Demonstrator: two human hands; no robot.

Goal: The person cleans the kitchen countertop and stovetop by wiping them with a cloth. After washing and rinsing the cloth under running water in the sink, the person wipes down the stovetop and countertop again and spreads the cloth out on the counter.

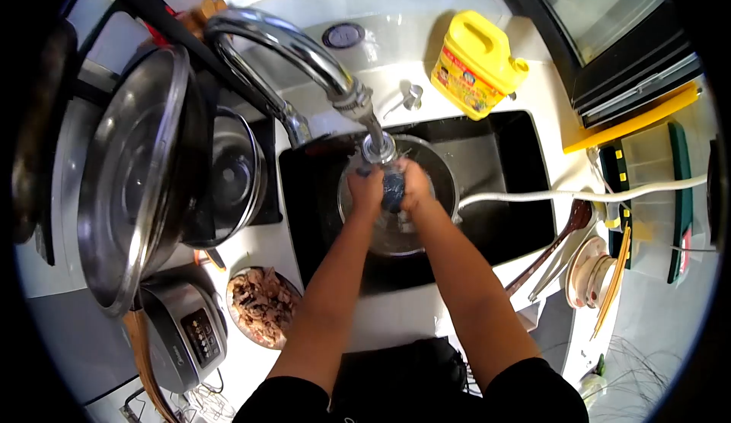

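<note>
My left hand [365,189] and my right hand [414,185] meet under the faucet head [378,147] in the sink. Between them is a dark blue-grey bundle [393,190] with a shiny, mottled surface; its exact kind is not clear. The fingers of both hands curl round it from either side, partly hidden. Below lies a round see-through or metal bowl [396,248], standing in the black sink [480,244]. Water seems to run over the bundle and hands.
A yellow jug [476,61] stands behind the sink. A plate of chopped meat [263,306] sits at the left front. Large pans [133,179] and a grey appliance [179,335] crowd the left. A white hose [586,195] crosses from the right, near a wooden spoon [560,236] and stacked dishes [586,271].
</note>
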